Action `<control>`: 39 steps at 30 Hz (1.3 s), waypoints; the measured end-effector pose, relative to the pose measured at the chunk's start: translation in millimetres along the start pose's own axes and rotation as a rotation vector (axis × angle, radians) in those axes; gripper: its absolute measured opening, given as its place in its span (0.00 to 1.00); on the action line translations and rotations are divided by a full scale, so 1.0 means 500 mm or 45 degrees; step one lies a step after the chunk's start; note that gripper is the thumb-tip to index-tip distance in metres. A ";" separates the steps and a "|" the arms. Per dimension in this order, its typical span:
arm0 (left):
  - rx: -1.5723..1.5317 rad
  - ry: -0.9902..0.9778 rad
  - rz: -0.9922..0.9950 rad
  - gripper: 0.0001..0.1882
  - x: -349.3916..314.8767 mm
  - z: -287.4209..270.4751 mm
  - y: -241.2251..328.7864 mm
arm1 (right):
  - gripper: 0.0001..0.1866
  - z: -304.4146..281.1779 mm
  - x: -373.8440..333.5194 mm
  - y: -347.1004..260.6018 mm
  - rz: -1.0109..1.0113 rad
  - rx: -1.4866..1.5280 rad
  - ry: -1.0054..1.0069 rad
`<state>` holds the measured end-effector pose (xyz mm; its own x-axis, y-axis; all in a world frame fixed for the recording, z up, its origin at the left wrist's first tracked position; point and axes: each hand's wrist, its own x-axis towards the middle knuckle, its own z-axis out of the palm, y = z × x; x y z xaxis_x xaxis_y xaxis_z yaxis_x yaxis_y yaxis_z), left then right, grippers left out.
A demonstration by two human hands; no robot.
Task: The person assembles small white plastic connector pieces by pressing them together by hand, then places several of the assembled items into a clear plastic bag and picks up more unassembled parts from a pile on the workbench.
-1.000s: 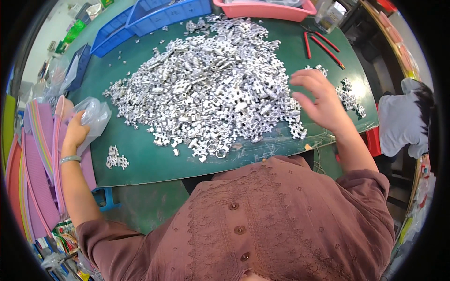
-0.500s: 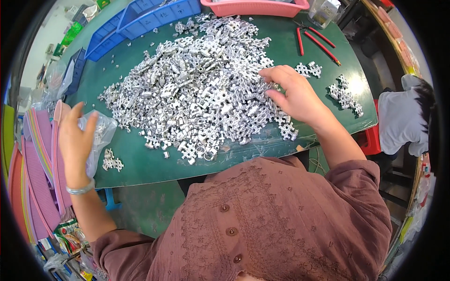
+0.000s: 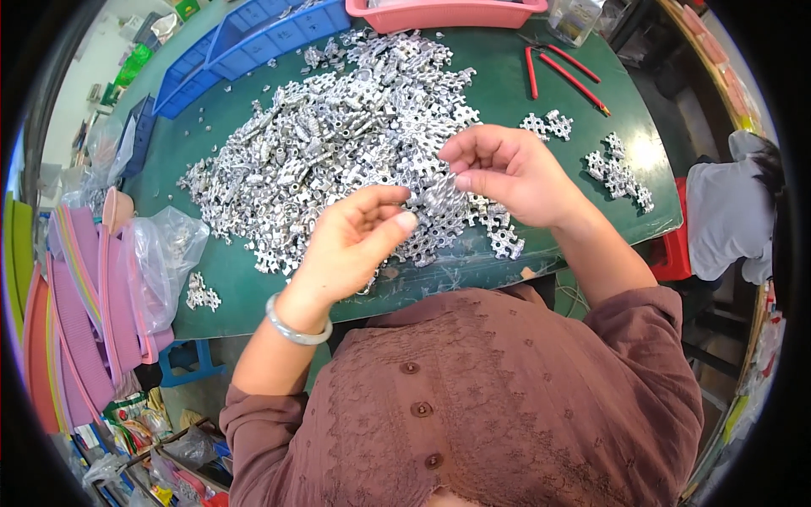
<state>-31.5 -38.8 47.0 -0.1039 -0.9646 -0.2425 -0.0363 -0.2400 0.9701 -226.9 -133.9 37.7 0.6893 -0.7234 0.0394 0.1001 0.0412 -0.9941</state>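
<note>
A large heap of small silver metal castings [image 3: 296, 144] covers the middle of the green table. My right hand [image 3: 515, 177] is over the heap's right part, thumb and fingers curled together. A motion-blurred silver metal casting [image 3: 443, 198] shows at its fingertips and appears held there; its exact shape is smeared. Facing it from the left is my left hand [image 3: 355, 241], above the heap's near edge. Its fingers are bent and its thumb stands apart from them, with nothing visible between. A grey bangle [image 3: 297, 331] circles my left wrist.
Blue bins [image 3: 279, 38] and a pink basket [image 3: 448, 15] stand along the far edge. Red-handled pliers [image 3: 570, 76] lie at the far right, near loose clusters of castings [image 3: 621, 173]. A clear plastic bag [image 3: 165, 262] hangs at the left edge beside purple striped fabric [image 3: 80, 296].
My left hand has swung right from beside the plastic bag to the heap's near edge. My right hand has shifted slightly left, with a blurred casting now at its fingertips.
</note>
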 end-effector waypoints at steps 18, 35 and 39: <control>-0.891 0.126 -0.027 0.10 -0.044 -0.030 -0.058 | 0.06 0.011 0.203 0.029 -0.598 -1.478 -0.405; -0.463 0.349 0.115 0.12 -0.027 0.012 -0.071 | 0.07 0.050 0.071 -0.023 -0.587 -0.900 -0.320; -0.417 0.339 0.153 0.11 -0.025 0.013 -0.085 | 0.07 0.058 0.062 -0.037 -0.676 -0.981 -0.329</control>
<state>-34.9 -15.9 8.7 0.1734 -0.9721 -0.1582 0.2822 -0.1048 0.9536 -186.3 -137.2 60.1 0.8356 -0.3402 0.4313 0.0094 -0.7762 -0.6305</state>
